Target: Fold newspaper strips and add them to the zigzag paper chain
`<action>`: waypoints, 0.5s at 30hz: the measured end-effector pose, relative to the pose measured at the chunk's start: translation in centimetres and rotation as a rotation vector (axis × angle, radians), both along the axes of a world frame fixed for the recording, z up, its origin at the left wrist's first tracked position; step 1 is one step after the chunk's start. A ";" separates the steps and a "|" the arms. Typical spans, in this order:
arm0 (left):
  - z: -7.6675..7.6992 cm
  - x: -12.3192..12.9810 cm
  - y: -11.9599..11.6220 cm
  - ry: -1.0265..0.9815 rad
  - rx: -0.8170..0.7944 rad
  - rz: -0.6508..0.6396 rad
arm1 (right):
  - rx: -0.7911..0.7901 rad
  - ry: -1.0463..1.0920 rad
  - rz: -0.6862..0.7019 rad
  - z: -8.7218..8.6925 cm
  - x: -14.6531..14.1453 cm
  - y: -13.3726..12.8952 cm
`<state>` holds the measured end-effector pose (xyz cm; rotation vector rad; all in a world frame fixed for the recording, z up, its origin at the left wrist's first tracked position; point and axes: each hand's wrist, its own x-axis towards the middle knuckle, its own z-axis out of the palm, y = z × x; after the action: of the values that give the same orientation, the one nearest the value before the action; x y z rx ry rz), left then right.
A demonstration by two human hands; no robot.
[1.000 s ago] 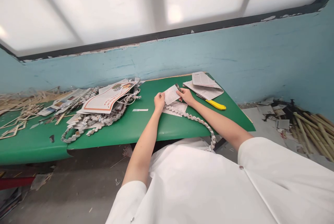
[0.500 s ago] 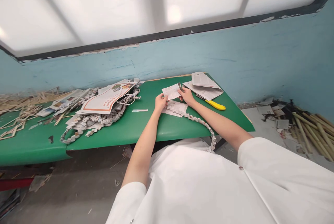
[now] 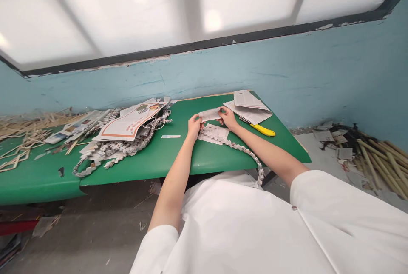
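Note:
A small piece of newspaper (image 3: pixel 209 115), now a narrow folded strip, is stretched between my two hands above the green table. Its left end is pinched by my left hand (image 3: pixel 195 127), and its right end by my right hand (image 3: pixel 227 118). Just below, a sheet of printed paper (image 3: pixel 214 138) lies flat on the table. A chain of folded paper links (image 3: pixel 245 148) crosses that sheet and hangs over the table's front edge. Right of my right hand lies a yellow-handled knife (image 3: pixel 263 130), its blade end partly under folded newspaper (image 3: pixel 250 107).
On the left of the green table (image 3: pixel 178 159) is a pile of paper chains (image 3: pixel 127 149) under a printed sheet (image 3: pixel 130 125). Thin wooden strips (image 3: pixel 19 144) spread at the far left. A paper strip (image 3: pixel 171 136) lies mid-table. Bamboo poles (image 3: pixel 379 163) rest on the right floor.
The newspaper piece between my hands has become narrower, folded over lengthwise. The dark thing at my right fingertips no longer shows. My hands have hardly shifted.

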<state>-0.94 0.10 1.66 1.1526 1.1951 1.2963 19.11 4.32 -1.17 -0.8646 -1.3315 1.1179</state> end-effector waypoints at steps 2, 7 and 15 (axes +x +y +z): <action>0.0 0.1 0.0 -0.009 0.002 0.002 | 0.003 0.000 0.003 0.1 0.0 0.0; 0.2 0.0 -0.1 -0.012 0.007 0.029 | 0.006 0.030 0.007 0.2 -0.1 -0.3; 0.3 0.0 -0.4 0.030 0.024 0.113 | 0.026 0.011 -0.020 0.2 -0.6 -0.6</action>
<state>-0.96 -0.28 1.93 1.1389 1.2854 1.3864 18.47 3.72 -0.96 -0.8504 -1.3230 1.0865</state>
